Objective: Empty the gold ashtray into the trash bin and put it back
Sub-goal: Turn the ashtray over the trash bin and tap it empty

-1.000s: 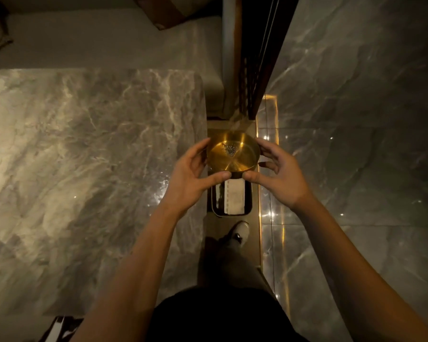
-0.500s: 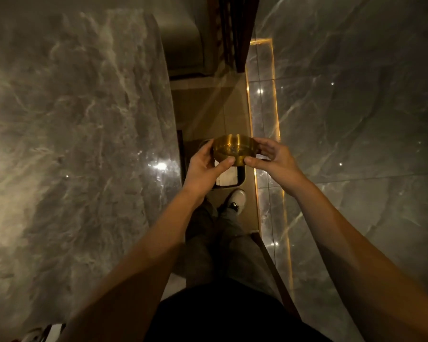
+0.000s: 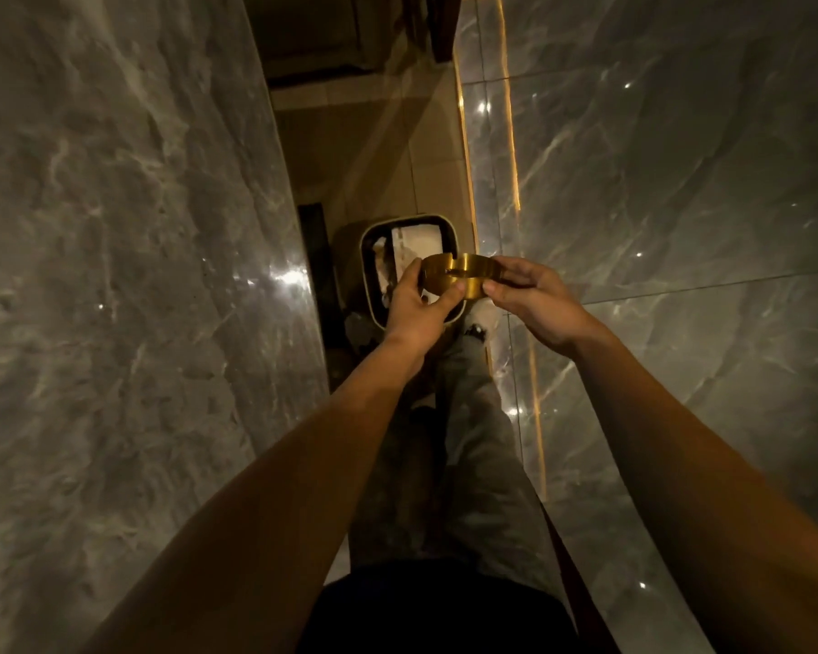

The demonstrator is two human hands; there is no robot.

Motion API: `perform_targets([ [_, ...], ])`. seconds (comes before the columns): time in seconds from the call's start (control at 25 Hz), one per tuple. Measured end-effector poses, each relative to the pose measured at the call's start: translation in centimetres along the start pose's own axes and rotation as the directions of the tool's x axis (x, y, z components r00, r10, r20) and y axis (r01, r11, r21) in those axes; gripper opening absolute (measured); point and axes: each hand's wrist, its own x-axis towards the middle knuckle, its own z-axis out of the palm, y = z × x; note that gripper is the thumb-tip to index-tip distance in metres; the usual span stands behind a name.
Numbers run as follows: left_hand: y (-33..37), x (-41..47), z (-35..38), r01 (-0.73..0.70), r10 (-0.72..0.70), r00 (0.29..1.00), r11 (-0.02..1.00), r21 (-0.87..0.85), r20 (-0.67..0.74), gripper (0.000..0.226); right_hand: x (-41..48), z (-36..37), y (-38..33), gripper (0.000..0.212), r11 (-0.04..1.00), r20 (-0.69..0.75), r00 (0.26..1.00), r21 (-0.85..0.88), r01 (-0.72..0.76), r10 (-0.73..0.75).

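The round gold ashtray [image 3: 464, 275] is held between both hands above the near right part of the trash bin [image 3: 368, 257]. It is tipped away from me, so I see its outer wall with a notch and not its inside. My left hand [image 3: 419, 306] grips its left side, thumb on the near wall. My right hand [image 3: 534, 299] grips its right side. The bin is a rounded rectangle with a pale rim, standing on the floor with white paper and other rubbish inside.
A grey marble counter [image 3: 114, 299] fills the left side. A glossy marble surface [image 3: 681, 205] with a lit gold strip [image 3: 511, 134] runs along the right. My legs and one shoe [image 3: 478, 328] stand in the narrow tan floor gap between them.
The ashtray has gone from level, with ash visible inside, to tipped away over the bin. The camera has tilted further down, and the bin shows more fully.
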Motion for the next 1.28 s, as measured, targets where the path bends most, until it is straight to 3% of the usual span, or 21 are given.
perform_targets([
  [0.28,-3.7,5.2,1.7,0.052,-0.053,0.996,0.998,-0.026,-0.076,0.045,6.5,-2.1,4.5,0.042,0.998,0.073,0.995,-0.022,-0.06,0.062],
  [0.52,-8.2,9.7,2.0,0.202,-0.213,0.969,0.975,-0.097,-0.127,0.04,11.1,-2.6,9.1,0.044,0.996,0.121,0.989,-0.045,-0.081,0.086],
  [0.84,-14.1,14.3,0.6,0.326,-0.34,0.934,0.937,-0.123,-0.111,0.042,14.7,-0.1,14.4,0.041,0.988,0.03,0.988,-0.016,-0.151,0.152],
  [1.04,-16.0,17.5,0.0,0.386,-0.418,0.895,0.901,-0.197,-0.158,0.063,17.5,1.1,16.5,0.029,0.991,-0.059,0.991,-0.041,-0.124,0.122],
  [1.28,-17.2,21.0,0.0,0.398,-0.425,0.897,0.897,-0.194,-0.122,0.049,20.2,1.6,17.8,0.059,0.981,-0.138,0.981,-0.119,-0.151,0.135],
])
